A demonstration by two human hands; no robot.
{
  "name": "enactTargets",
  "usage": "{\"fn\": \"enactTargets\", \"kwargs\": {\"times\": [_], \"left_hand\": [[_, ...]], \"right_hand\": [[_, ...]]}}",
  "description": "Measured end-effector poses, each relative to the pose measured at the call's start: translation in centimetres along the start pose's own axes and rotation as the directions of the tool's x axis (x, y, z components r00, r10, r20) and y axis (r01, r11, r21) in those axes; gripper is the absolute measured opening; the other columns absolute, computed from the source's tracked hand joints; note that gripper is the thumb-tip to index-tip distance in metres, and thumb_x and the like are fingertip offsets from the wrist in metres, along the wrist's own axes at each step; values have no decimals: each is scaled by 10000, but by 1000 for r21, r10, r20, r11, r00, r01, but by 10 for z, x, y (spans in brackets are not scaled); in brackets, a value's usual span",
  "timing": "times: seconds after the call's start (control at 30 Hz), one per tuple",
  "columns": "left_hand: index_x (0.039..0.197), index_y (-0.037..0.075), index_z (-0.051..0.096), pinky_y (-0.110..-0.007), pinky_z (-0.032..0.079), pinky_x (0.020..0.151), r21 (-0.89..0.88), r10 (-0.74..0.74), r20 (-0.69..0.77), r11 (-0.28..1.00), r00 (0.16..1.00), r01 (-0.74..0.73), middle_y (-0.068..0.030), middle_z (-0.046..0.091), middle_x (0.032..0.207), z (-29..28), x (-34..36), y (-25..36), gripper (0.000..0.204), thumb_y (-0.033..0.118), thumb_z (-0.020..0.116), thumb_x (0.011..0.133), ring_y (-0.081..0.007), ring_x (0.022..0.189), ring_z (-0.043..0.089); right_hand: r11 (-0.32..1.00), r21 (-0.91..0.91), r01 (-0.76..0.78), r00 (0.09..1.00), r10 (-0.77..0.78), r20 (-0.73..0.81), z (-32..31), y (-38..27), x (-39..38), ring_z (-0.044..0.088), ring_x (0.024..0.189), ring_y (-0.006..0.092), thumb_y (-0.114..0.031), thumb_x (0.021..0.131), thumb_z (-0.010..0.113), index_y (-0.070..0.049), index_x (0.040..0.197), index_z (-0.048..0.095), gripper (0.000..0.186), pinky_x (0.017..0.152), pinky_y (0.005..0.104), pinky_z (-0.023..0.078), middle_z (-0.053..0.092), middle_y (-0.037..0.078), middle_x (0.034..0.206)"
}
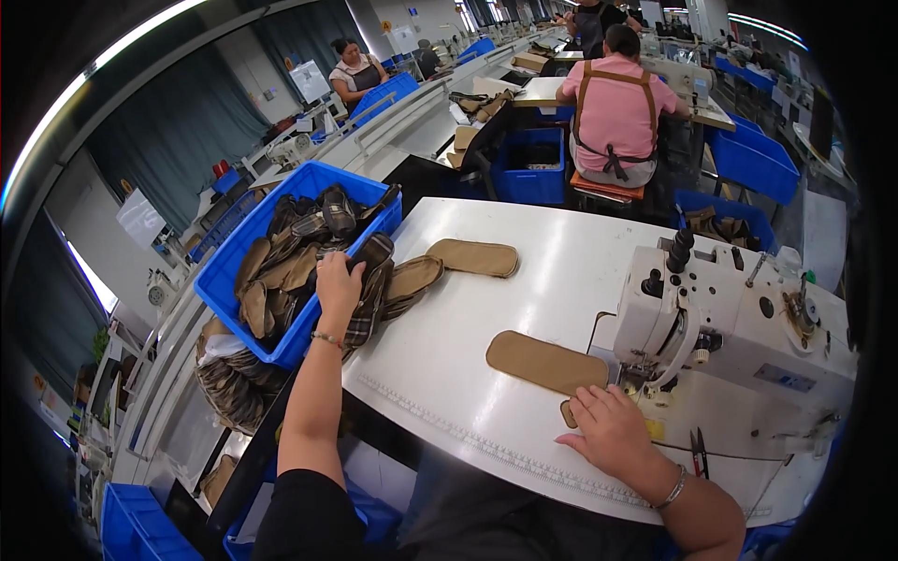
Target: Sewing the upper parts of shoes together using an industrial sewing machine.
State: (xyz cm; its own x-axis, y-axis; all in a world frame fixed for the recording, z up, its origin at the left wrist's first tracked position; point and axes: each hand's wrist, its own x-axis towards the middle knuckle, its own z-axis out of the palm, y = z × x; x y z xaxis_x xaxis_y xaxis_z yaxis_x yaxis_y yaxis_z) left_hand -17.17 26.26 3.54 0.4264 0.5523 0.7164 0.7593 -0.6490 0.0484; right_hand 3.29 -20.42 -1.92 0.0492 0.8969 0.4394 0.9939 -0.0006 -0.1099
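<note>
My left hand (339, 285) is at the right rim of the blue crate (229, 299), fingers curled on a dark plaid fabric piece (369, 257). The crate holds tan and plaid sewn pieces. A tan piece (412, 280) lies beside it on the white table (440, 365), near a flat oblong tan piece (477, 257). My right hand (613, 430) lies with fingers extended near the sewing machine's needle area, over a small tan piece (568, 413) and at the end of another oblong tan piece (543, 360). The white sewing machine (748, 327) stands at the right; scissors (698, 453) lie below it.
A co-worker (617, 122) in pink sits ahead, back to me, beside a blue bin (527, 173). Another person (360, 79) is at a station farther left, and more workers are behind. A fabric bundle (229, 393) lies below the crate. Another blue bin (131, 519) is at lower left.
</note>
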Motion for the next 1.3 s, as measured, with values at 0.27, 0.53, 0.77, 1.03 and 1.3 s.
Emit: {"fn": "enactTargets", "kwargs": {"times": [0.27,0.53,0.77,1.03,1.3], "left_hand": [[1165,33,590,-374,527,890,-792,-31,577,-264,816,550,-56,674,1062,-90,-30,126,289,67,664,887,-182,971,655],[1305,13,529,-417,434,1080,-298,245,770,-677,589,672,-117,624,1268,-125,-146,234,374,110,583,948,-254,1197,589],[1516,79,322,-548,277,1162,-276,616,398,-626,679,729,-192,410,1505,-109,-191,201,1258,838,696,584,-371,1406,359],[1502,24,323,-530,307,1139,-41,808,387,-466,444,884,-207,372,1520,-102,-202,166,1223,943,401,698,-320,1365,408],[1329,-48,516,-306,478,939,-328,866,497,126,57,936,-93,611,1232,-116,-160,207,535,389,536,1020,-126,1110,562]], "right_hand": [[973,223,65,993,-41,-109,-10,-5,-2,609,1099,302,-303,779,793,-18,1136,638,483,949,417,495,639,166,1167],[-5,954,-301,895,343,284,-6,-33,1,633,1083,209,-200,869,764,-9,1199,614,409,940,354,525,661,86,1137],[-574,797,-188,835,334,437,-8,-17,-4,642,932,101,-34,897,689,-2,1131,641,241,877,270,514,689,46,1036],[-572,781,-251,807,322,495,-12,-11,-1,626,824,67,-8,822,749,-32,999,636,212,755,241,516,679,10,938],[-391,798,-458,826,146,545,-18,-10,3,617,840,63,-53,788,801,-7,1005,671,257,736,221,487,676,10,915]]}}
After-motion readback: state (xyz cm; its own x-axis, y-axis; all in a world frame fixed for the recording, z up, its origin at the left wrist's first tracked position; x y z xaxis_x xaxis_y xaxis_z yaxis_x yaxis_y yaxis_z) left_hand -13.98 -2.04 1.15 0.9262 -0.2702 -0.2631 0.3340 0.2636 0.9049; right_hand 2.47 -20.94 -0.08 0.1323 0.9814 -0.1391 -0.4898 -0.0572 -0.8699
